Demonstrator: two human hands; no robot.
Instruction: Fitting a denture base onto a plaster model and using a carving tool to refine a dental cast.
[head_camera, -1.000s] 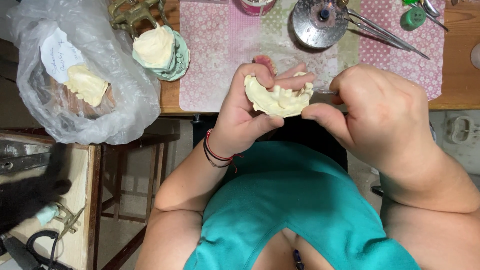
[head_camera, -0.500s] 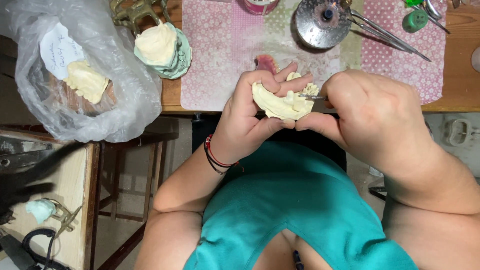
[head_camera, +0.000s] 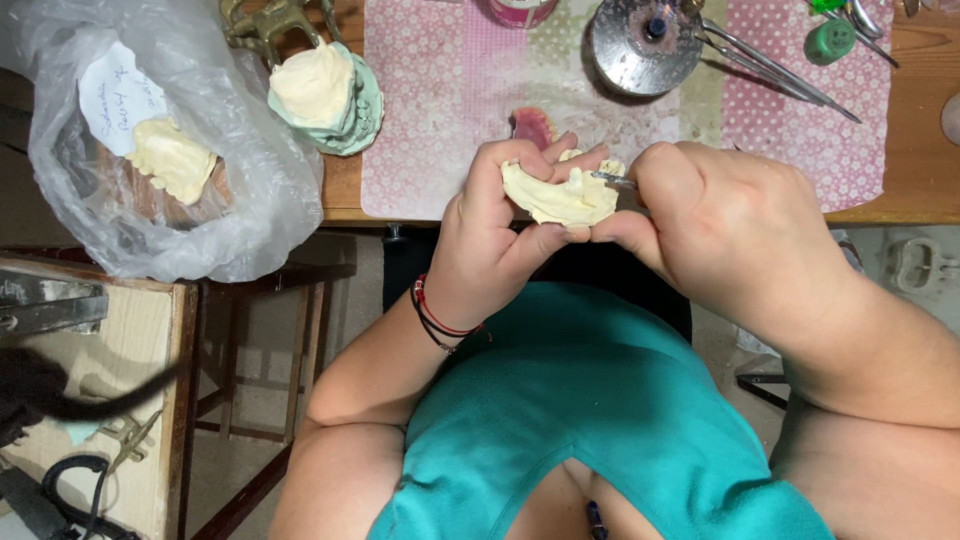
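The left hand (head_camera: 490, 250) fingers grip the pale cast (head_camera: 555, 198) above the surface (head_camera: 900, 205) edge, its long axis lying left-right. The right hand (head_camera: 735, 235) pinches a metal tool (head_camera: 612, 180), tip touching the cast. Since earlier, the cast has shifted slightly upward.

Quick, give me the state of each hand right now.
Left hand: closed around a cream dental cast.
Right hand: pinching a thin metal tool against the cast.
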